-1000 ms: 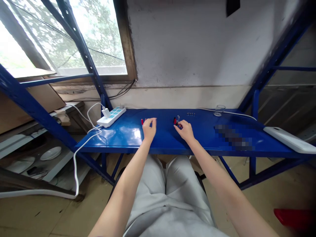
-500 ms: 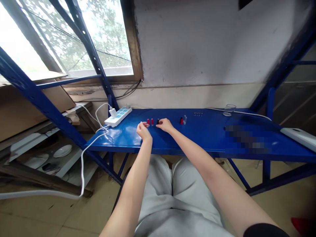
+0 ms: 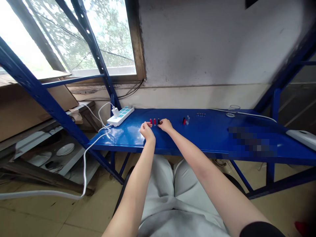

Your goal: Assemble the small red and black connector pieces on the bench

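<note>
So there's a blue table (image 3: 212, 138) with 3 little pieces lined up on it, all looking upright: a left red piece (image 3: 151, 120), a middle red piece (image 3: 154, 121) and a black piece (image 3: 158, 121) at the right end. The left hand (image 3: 147, 131) is curled right at the left red piece, but honestly can't tell if the fingers are pinching it or just beside it. The right hand (image 3: 165, 125) has its thumb and fingertips down at the black piece's lower right side; contact looks likely, but no idea if it's actually gripped. Well off to the right there's a red-and-black piece (image 3: 184, 121) next to a clear piece (image 3: 188, 120), then some tiny metallic bits (image 3: 200, 115) in a row, and a drinking glass (image 3: 233, 111) near the back edge. White power strip (image 3: 120, 117) sits at the table's left end.
</note>
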